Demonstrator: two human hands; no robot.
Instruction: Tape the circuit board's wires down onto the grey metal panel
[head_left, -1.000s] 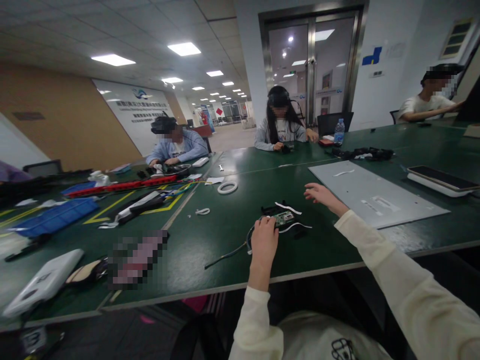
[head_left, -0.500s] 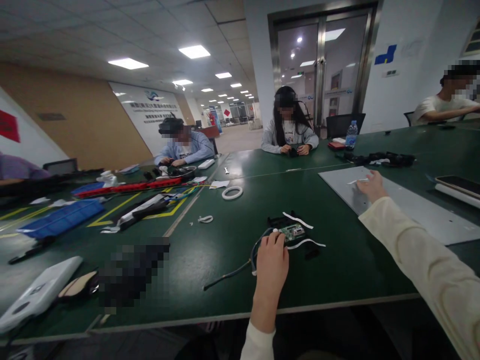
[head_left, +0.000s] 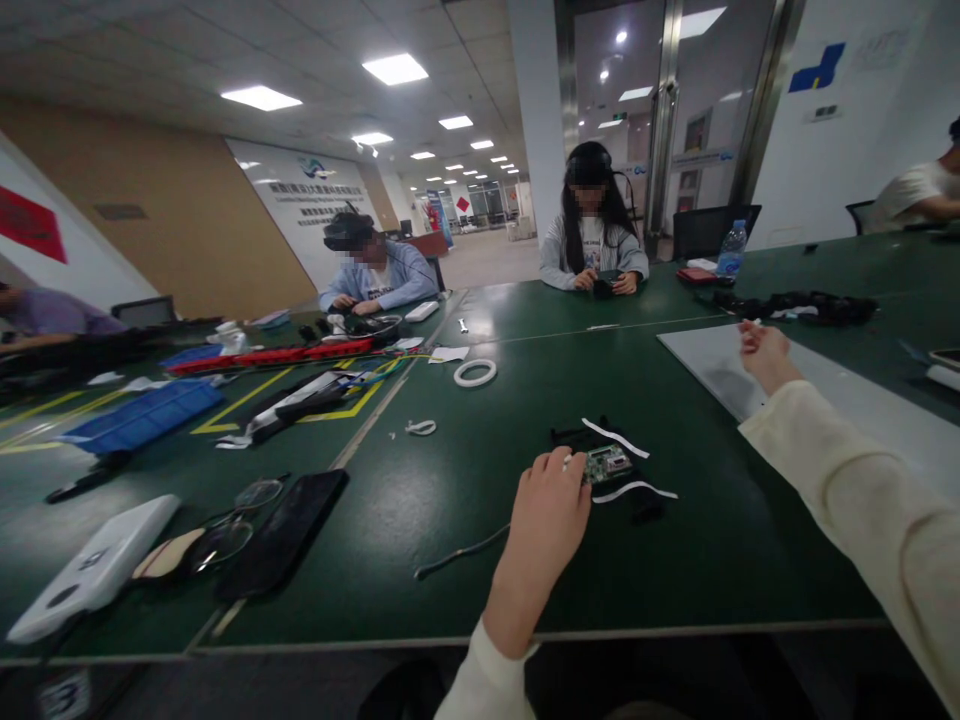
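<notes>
My left hand (head_left: 551, 515) rests on the green table (head_left: 450, 480) with its fingers curled onto the left edge of a small green circuit board (head_left: 609, 463). A grey cable (head_left: 461, 553) trails from under this hand toward the front left. White strips (head_left: 615, 437) and black parts lie around the board. My right hand (head_left: 761, 350) is raised over a grey sheet (head_left: 840, 400) at the right. Its fingers are pinched together on what looks like a small white strip.
A white tape ring (head_left: 475, 372) lies beyond the board. A black phone (head_left: 281, 545), glasses (head_left: 244, 515) and a white device (head_left: 90, 575) sit front left, a blue tray (head_left: 142, 415) further left. Two people (head_left: 592, 250) work across the table. A water bottle (head_left: 731, 248) stands far right.
My right hand reached out to the grey sheet, closed on the white strip there and has lifted off it. My left hand has stayed at the circuit board.
</notes>
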